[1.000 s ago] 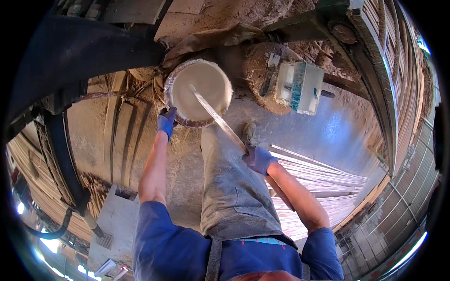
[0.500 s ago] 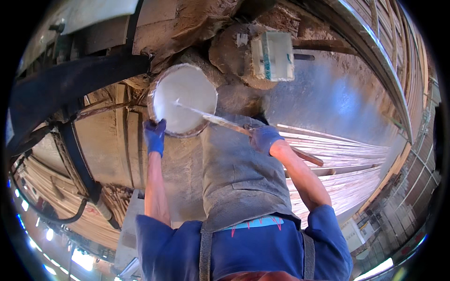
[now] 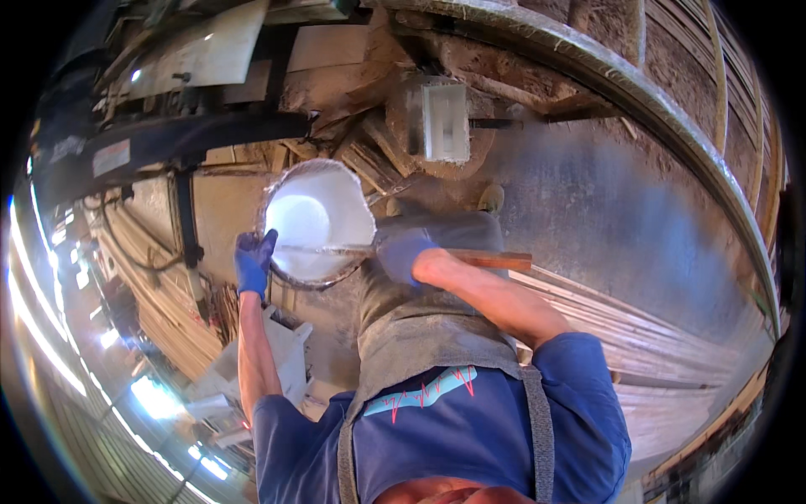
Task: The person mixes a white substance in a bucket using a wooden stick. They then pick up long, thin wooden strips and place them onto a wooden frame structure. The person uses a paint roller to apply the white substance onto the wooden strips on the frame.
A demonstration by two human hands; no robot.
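Note:
A round bucket [image 3: 342,197], white inside with a rough, crusted brown rim, is tilted so that its white bottom shows. My left hand [image 3: 253,262], in a blue glove, is closed on the bucket's left rim. In a matching blue glove, my right hand [image 3: 405,254] grips a wooden stick [image 3: 491,259] at the bucket's right edge. The stick's pale, coated end reaches across the inside of the bucket, and its bare brown end sticks out to the right past my wrist.
Ahead stands a white rectangular container [image 3: 445,123] on a round, dusty base. A black machine beam [image 3: 185,139] juts in from the left. Long wooden strips [image 3: 604,328] lie at the right, and a metal-edged rail [image 3: 638,92] curves along the far right.
The stick has swung from slanting to nearly level across the bucket. My right hand has come closer to the bucket's rim. The whole view has shifted; my left hand keeps the rim.

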